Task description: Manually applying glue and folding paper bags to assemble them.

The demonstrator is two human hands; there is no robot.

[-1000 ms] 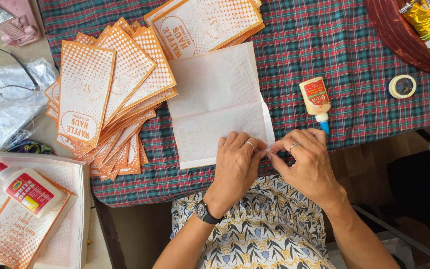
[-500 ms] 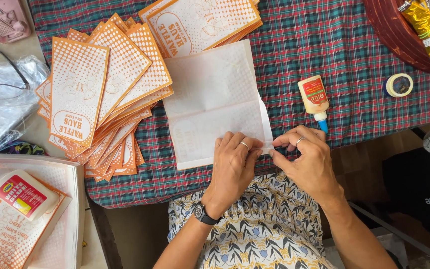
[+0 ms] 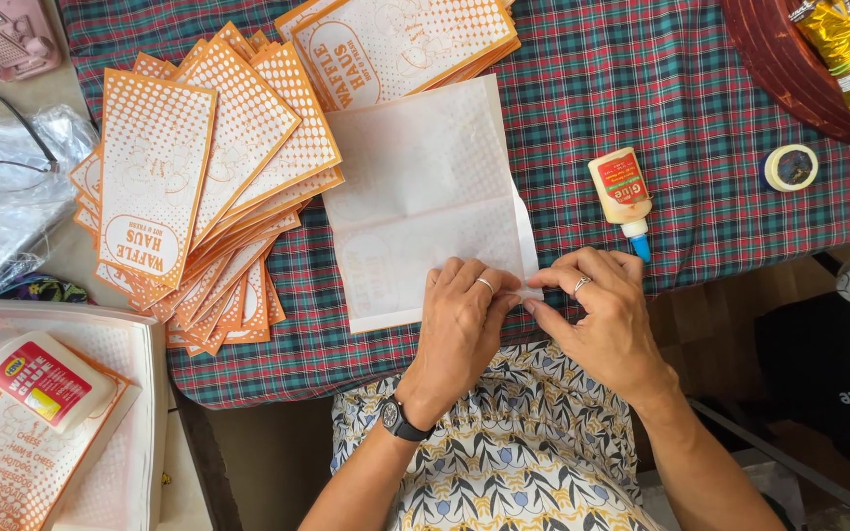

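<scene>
Thin white paper sheet, rectangular, creased, faint print showing through, lying mid-frame on the plaid-clothed bench; long axis running from lower edge up toward top of frame, tilted slightly. Lower right corner pinched between left hand and right hand, fingers curled, thumbs and forefingers closed on the paper edge. Just right, small glue bottle, nozzle pointing down-frame. Left, fanned stack of orange-printed bags. Far right, tape roll.

The left hand hides the white paper sheet's near corner.
</scene>
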